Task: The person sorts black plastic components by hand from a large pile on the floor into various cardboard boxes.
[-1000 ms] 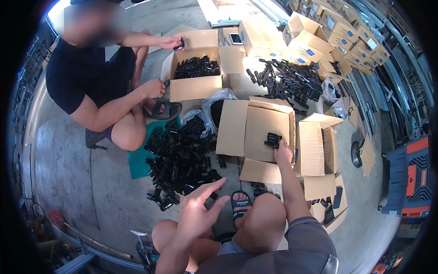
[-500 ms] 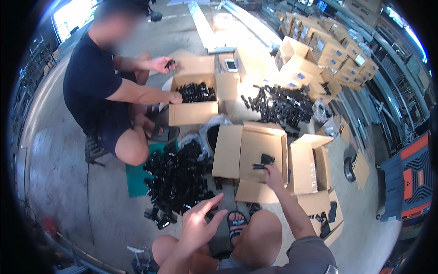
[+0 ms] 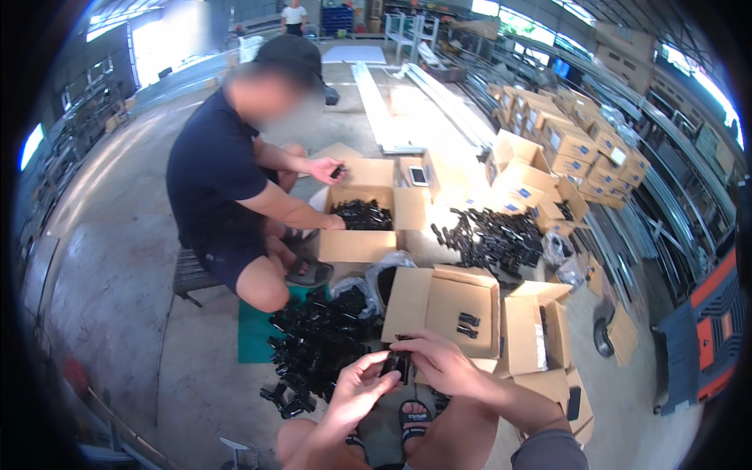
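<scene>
My left hand (image 3: 362,385) and my right hand (image 3: 445,362) meet in front of me, fingers closed round a small black part (image 3: 402,365). It looks like a bracket or clamp piece; my fingers cover much of it. Just beyond them stands an open cardboard box (image 3: 441,305) with a few similar black pieces (image 3: 468,326) lying on its bottom. To the left of my hands, a large heap of black parts (image 3: 317,351) lies on a green sheet (image 3: 254,339) and the floor.
A co-worker sits at the left, one hand in an open carton (image 3: 356,247) of black parts, the other holding one. Another pile of black parts (image 3: 493,239) lies beyond my box. A second open carton (image 3: 521,348) stands right of it. Stacked cartons (image 3: 568,145) fill the back right.
My right hand has come back from over the box to meet my left, which was open and now grips a black part. Small pieces now lie in the box. The view has tilted up.
</scene>
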Demonstrator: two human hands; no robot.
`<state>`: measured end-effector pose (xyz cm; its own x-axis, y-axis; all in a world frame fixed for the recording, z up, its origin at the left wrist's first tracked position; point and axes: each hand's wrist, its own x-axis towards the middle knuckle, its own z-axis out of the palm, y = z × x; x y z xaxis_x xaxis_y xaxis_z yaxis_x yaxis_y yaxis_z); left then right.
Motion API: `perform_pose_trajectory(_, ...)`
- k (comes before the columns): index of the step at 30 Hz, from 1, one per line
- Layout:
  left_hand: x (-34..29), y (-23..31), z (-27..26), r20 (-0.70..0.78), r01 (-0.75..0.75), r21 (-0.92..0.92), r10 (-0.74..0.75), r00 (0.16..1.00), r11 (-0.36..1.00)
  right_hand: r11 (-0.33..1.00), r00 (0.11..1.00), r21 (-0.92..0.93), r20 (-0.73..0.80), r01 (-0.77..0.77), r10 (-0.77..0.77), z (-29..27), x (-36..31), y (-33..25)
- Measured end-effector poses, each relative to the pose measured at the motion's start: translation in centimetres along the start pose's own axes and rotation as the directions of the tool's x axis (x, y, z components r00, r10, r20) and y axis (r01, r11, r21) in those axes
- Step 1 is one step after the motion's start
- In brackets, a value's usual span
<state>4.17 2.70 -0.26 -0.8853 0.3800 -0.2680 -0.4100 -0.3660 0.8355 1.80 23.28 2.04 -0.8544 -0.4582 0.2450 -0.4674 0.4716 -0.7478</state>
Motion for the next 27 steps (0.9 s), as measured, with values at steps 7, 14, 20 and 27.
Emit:
perform_pose_trajectory(7, -1.0, -0.1, -0.8, 0.006, -0.097, -0.057, 0.098, 0.995, 0.994, 0.869, 0.941, 0.391, -0.018, -0.305, 0.338, 2.8, 0.2, -5.2)
perform_pose_trajectory(14, -0.6, -1.6, -0.9, -0.081, -0.190, 0.178, 0.207, 0.975, 0.965, 0.648, 0.865, 0.742, -0.200, -0.172, 0.459, 5.4, 0.6, -3.2)
perform_pose_trajectory(20, 0.1, -3.2, -1.7, -0.089, -0.222, 0.349, 0.267, 0.960, 0.911, 0.676, 0.837, 0.714, -0.247, -0.183, 0.488, 6.6, 0.8, -1.7)
perform_pose_trajectory(27, 0.1, -2.5, -1.4, 0.019, -0.272, 0.303, 0.280, 0.960, 0.913, 0.667, 0.824, 0.715, -0.238, -0.209, 0.514, 5.9, 0.3, -1.0)
